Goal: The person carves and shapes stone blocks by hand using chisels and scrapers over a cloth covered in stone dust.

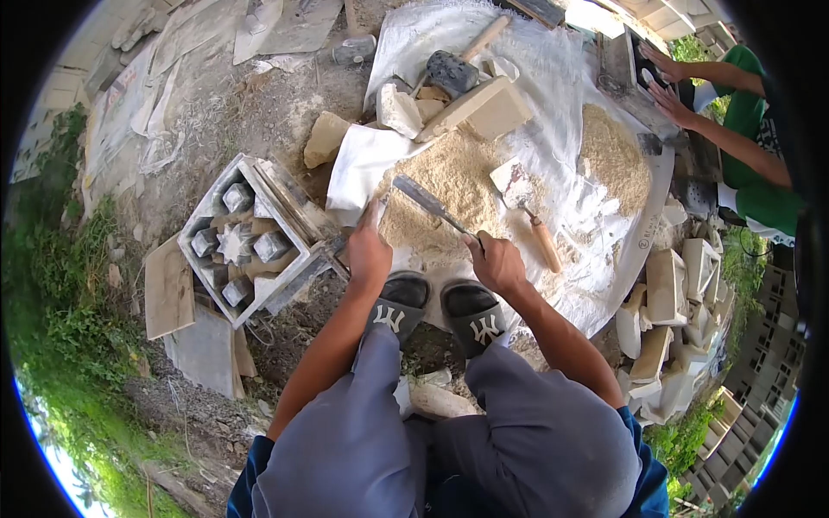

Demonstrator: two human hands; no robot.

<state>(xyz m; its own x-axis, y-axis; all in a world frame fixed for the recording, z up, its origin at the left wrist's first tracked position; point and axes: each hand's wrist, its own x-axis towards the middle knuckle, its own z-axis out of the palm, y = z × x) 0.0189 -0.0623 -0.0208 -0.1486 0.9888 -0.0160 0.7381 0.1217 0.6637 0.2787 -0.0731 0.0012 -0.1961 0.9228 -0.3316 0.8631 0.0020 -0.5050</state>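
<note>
- Near the centre, the right hand (498, 262) is wrapping its grip around the near end of a flat metal tool (423, 198), likely leaving the long end free above the sandy powder (449, 179).
- A white sheet (553, 78) is lying beneath the powder, seemingly keeping it off the dirt (276, 112).
- Both forearms (566, 341) are slanting up from the lower frame; the left hand (370, 255) is pointing upward beside the star-patterned mould (235, 244), left of centre. I can't tell whether its grip is holding anything.

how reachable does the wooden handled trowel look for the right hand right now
Probably yes: the trowel lies just beside the right hand with nothing visible between them, though that hand holds a flat-bladed tool it may have to put down.
</note>
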